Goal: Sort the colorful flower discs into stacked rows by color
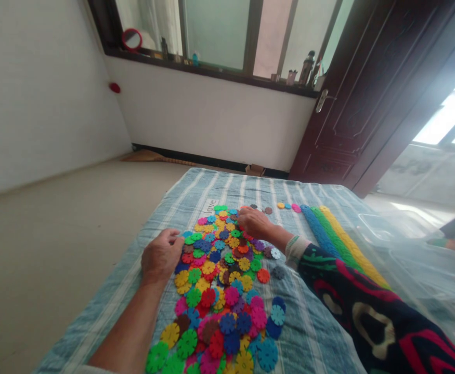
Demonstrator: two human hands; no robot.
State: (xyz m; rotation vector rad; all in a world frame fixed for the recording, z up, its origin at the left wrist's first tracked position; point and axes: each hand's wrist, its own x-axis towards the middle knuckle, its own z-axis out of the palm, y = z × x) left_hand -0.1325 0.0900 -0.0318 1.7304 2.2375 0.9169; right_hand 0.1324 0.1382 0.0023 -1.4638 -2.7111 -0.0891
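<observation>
Many notched plastic discs in mixed colours, among them a magenta disc (259, 318), lie in a long heap on the striped cloth (129, 301). At the left edge of the heap rests my left hand (160, 257), its fingers bent towards the discs; whether they hold one is hidden. My right hand (254, 222) reaches to the far end of the heap, fingers curled down and closed over something too small to name. To its right lie blue (321, 231), green (338, 236) and yellow (355, 246) rows of discs, side by side.
Clear plastic boxes (426, 270) stand at the right of the cloth. A few loose discs (287, 206) lie near the far edge. Beyond are a white wall, a sill with bottles (307, 67) and a dark red door (344, 104).
</observation>
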